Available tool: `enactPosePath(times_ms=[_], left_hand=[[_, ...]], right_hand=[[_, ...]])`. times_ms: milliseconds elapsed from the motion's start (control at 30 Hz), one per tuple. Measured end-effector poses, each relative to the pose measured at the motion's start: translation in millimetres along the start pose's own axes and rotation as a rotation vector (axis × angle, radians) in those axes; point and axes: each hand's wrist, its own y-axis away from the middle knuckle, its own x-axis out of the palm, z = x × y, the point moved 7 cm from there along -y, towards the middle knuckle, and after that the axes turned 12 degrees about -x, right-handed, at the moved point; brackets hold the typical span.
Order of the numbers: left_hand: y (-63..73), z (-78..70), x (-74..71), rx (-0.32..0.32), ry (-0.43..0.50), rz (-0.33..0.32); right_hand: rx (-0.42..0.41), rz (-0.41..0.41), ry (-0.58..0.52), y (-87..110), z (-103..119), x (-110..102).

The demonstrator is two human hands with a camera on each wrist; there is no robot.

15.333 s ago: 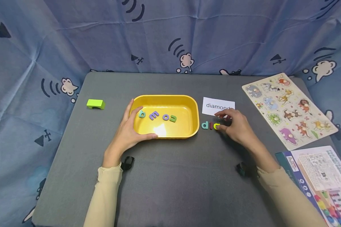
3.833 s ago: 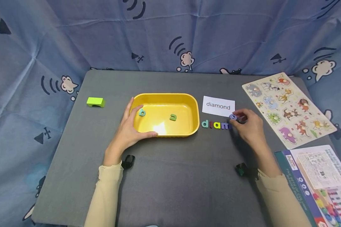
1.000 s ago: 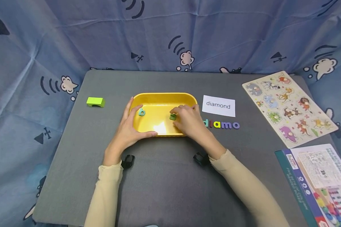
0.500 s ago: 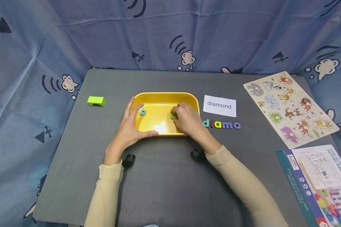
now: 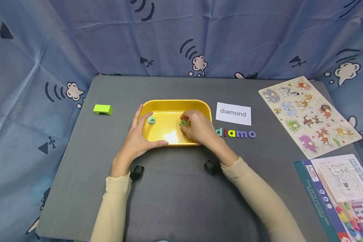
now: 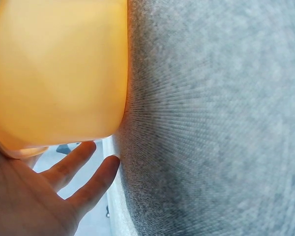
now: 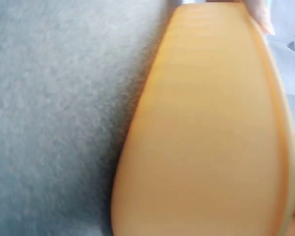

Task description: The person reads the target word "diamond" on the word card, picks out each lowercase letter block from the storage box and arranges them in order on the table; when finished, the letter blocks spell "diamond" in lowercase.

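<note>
Green letter (image 5: pixel 183 123): inside the tray, right of its middle, at the tips of the right hand's thumb and fingers; we see it left of the palm, partly covered, and cannot tell its long axis.
Right hand (image 5: pixel 199 127): the nearer one; we judge it pinches the green letter, though the right wrist view shows no fingertips.
Key relation: the tray's right wall stands between green letter and letter row, so we judge that any carry there must clear that rim.
Yellow tray (image 5: pixel 175 101): long axis left to right.
Left hand (image 5: pixel 136 132): well apart from the green letter; grips the tray's left end, thumb along the near rim; in the left wrist view we find two fingers stretched out beside the wall.
Blue letter (image 5: pixel 152 120): in the tray, near the left hand's fingers.
Letter row (image 5: pixel 231 133): d, i, a, m, o on the table, right of the tray.
White card (image 5: pixel 233 114): printed "diamond", just beyond the row.
Change, against nearly four seconds ago: the right hand held the purple o by the row; now we count that o in line, and the hand is in the tray.
</note>
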Motion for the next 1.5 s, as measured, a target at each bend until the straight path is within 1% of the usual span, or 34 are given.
enactPosePath(times_ms=[100,167,233,333,467,567,667,733,800,933,967,1033,1133,1200,1367,1433,1500], left_hand=[[-0.3,0.2,0.4,-0.004,-0.001,0.003],[-0.5,0.3,0.3,-0.003,0.000,0.003],[-0.5,0.4,0.2,-0.001,0.003,0.001],[-0.5,0.6,0.0,0.004,0.009,-0.002],[-0.3,1.1,0.1,0.008,0.013,-0.002],[-0.3,1.3,0.5,0.011,0.014,-0.001],[-0.1,1.4,1.0,0.011,0.012,0.000],[-0.2,1.3,1.1,0.011,0.011,0.001],[-0.1,1.2,1.0,0.012,0.011,-0.001],[-0.2,1.1,0.5,0.016,0.011,-0.008],[-0.1,1.2,0.5,0.016,0.011,-0.009],[0.0,1.3,0.6,0.015,0.009,-0.010],[0.3,1.4,0.9,0.013,0.005,-0.010],[0.3,1.6,1.2,0.010,0.005,-0.009],[-0.2,2.3,1.5,0.001,0.001,-0.010],[-0.5,2.4,1.3,0.001,-0.004,-0.010],[-0.2,2.3,1.3,-0.003,-0.008,-0.010]], right_hand=[[-0.050,-0.051,-0.112,3.3,2,-9],[-0.107,-0.098,-0.163,6.3,3,-17],[-0.142,-0.145,-0.207,10.6,3,-24],[-0.141,-0.211,-0.271,18.2,-2,-33],[-0.087,-0.264,-0.361,29.8,-13,-42],[-0.078,-0.277,-0.379,39.7,-21,-47],[-0.097,-0.299,-0.345,51.1,-28,-53],[-0.103,-0.345,-0.311,59.7,-34,-61],[-0.099,-0.418,-0.290,68.6,-42,-72],[-0.044,-0.570,-0.300,86.4,-62,-99],[-0.022,-0.597,-0.303,90.7,-67,-105],[0.034,-0.629,-0.274,99.5,-77,-115],[0.135,-0.641,-0.208,112.4,-89,-123],[0.199,-0.636,-0.188,120.2,-97,-124],[0.345,-0.645,-0.213,138.0,-117,-123],[0.396,-0.627,-0.152,144.4,-123,-123],[0.437,-0.586,-0.047,150.8,-128,-124]])
